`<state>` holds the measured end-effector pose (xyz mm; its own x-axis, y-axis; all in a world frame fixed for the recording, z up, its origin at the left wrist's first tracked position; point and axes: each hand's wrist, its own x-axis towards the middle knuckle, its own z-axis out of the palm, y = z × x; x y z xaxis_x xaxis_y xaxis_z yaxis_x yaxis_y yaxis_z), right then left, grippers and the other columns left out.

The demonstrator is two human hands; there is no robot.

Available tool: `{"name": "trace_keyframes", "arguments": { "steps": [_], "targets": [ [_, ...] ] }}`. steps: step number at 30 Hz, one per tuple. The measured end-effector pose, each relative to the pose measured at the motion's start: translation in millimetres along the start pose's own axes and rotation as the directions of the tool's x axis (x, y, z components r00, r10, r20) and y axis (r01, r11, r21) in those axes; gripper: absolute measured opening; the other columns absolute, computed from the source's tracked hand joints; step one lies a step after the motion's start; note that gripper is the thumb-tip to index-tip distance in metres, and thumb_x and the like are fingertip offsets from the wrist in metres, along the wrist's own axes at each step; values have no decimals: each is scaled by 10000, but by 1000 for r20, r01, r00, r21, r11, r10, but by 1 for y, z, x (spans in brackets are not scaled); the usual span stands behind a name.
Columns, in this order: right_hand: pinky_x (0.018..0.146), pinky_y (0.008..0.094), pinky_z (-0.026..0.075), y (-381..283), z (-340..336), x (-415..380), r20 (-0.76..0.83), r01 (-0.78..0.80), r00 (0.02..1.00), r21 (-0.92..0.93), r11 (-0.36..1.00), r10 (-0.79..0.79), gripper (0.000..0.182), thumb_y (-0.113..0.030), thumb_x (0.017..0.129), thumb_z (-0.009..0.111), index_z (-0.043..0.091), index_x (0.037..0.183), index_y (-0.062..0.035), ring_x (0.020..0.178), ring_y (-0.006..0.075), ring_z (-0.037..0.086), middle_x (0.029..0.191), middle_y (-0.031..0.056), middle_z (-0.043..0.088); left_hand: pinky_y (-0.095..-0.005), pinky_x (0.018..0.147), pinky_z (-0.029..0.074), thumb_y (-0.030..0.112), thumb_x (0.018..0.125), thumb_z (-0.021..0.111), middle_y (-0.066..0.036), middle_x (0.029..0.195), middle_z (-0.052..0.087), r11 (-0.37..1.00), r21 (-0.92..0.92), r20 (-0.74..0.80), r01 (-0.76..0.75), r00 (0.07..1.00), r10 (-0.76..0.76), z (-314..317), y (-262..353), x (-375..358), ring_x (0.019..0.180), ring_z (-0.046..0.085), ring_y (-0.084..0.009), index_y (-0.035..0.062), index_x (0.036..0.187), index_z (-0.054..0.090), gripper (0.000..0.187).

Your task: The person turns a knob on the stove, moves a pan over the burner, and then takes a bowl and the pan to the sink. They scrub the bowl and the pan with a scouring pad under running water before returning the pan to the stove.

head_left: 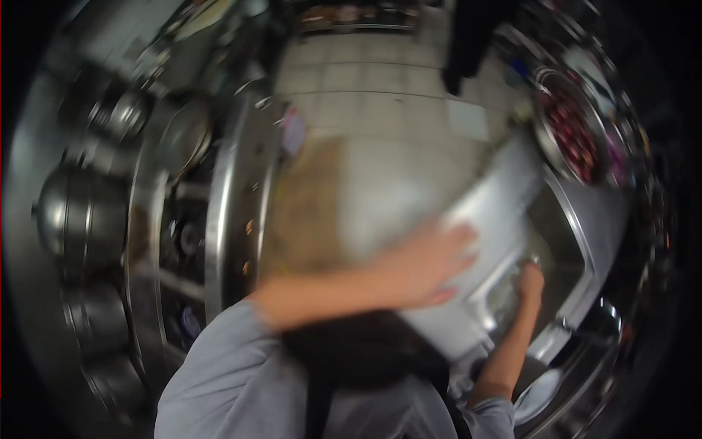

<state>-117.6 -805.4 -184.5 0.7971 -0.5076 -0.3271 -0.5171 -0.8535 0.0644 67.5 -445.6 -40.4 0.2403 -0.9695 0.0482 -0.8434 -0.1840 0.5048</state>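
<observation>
My left hand (428,267) lies flat, fingers (461,238) spread wide, pressed on the broad face of a steel tray (497,219) tilted over the sink (578,241). My right hand (531,282) curls at the tray's lower edge, though blur hides whether it actually grips. The tray's long axis runs from my chest up toward the sink's far corner. Lidded pots (77,212) sit well apart along the bench's left edge.

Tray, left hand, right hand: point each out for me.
tray (497,212), head view, bare metal upper face.
left hand (428,263), head view, back of hand flat on tray.
right hand (531,282), head view, knuckles at tray edge.
</observation>
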Motion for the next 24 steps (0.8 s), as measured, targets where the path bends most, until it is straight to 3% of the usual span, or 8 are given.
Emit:
{"name": "trace_keyframes", "arguments": {
  "steps": [2,7,8,10,13,16,20,24],
  "targets": [
    [882,404,532,-14,-21,2,-83,-47,991,534,844,107,444,-244,893,708,644,1263,-8,1011,344,697,1184,214,692,-578,1165,310,316,859,718,-173,1484,441,986,-39,141,164,977,-157,-21,3,-6,1433,366,-331,88,1344,570,556],
    [797,342,536,-90,-93,-27,-303,190,952,504,843,-33,374,-155,940,661,631,1271,16,888,259,691,1092,188,709,-527,1126,363,256,867,704,-121,1383,532,980,-96,-711,-172,701,53,40,-25,-43,1331,477,-291,86,1226,631,405],
    [784,328,531,-110,-101,-38,-353,215,935,494,842,-31,352,-131,952,648,628,1268,24,867,231,679,1068,175,710,-527,1126,363,256,867,704,-121,1383,532,984,-89,-727,-155,686,42,20,-16,-62,1331,477,-291,86,1226,631,405],
    [774,313,525,-140,-103,-57,-373,297,923,527,797,-97,342,-139,957,654,635,1257,24,862,190,663,1030,149,709,-480,1036,423,231,877,698,-92,1175,640,908,-366,-156,202,949,-274,-43,22,-114,1160,583,-288,76,1101,670,275],
    [749,309,530,-200,-105,-100,-409,452,880,562,693,-242,299,-114,959,651,656,1230,13,859,171,668,978,132,717,-377,847,519,273,907,722,-103,1007,673,597,-770,53,227,954,-295,-62,38,-204,1012,642,-250,29,1073,659,302],
    [715,329,535,-253,-102,-148,-349,507,860,497,705,-372,296,-130,954,658,663,1228,-19,842,178,680,970,126,728,-407,1086,394,282,882,785,-134,1354,569,290,-954,-105,-77,991,-83,-27,46,-311,1305,503,-262,62,1215,655,419],
    [784,360,554,-292,-83,-190,-185,525,851,275,806,-491,281,-170,947,668,674,1202,-52,890,274,723,999,170,734,-633,1128,245,510,795,813,-189,1439,512,392,-822,-394,-414,909,134,-29,95,-433,1338,483,-381,64,1251,666,654],
    [821,378,557,-312,-61,-229,-123,574,818,225,787,-561,281,-193,945,673,676,1179,-38,950,305,729,1029,186,735,-636,1158,150,553,836,760,-175,1375,586,498,-696,-484,-518,850,207,-27,134,-505,1304,527,-360,96,1180,728,573]
  ]
}}
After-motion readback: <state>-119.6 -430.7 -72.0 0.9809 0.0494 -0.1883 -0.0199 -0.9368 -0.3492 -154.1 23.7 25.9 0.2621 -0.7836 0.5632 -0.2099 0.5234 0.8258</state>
